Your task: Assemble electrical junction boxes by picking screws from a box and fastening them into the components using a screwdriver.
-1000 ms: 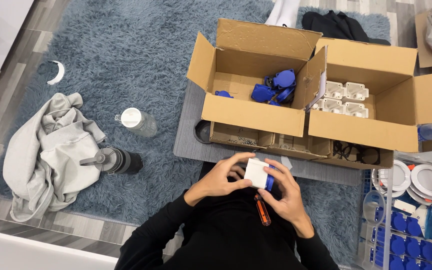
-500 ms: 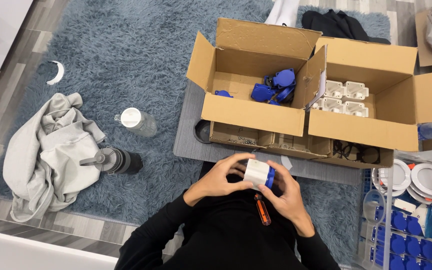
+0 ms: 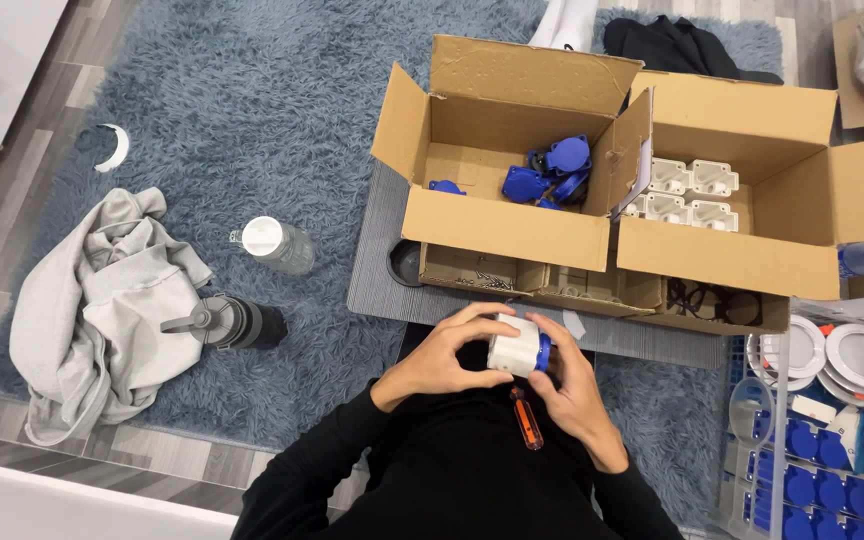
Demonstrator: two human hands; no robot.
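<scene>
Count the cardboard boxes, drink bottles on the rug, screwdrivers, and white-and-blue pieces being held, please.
Open cardboard boxes: 2, the left box and the right box
Drink bottles on the rug: 2, the clear bottle and the dark bottle
Screwdrivers: 1, the orange-handled screwdriver
Held white-and-blue piece: 1, between the left hand and right hand
Total: 6

A small white box-shaped housing [image 3: 513, 347] with a blue cap on its right end lies tilted. It sits above an orange-handled screwdriver [image 3: 526, 417] resting on the lap.
</scene>
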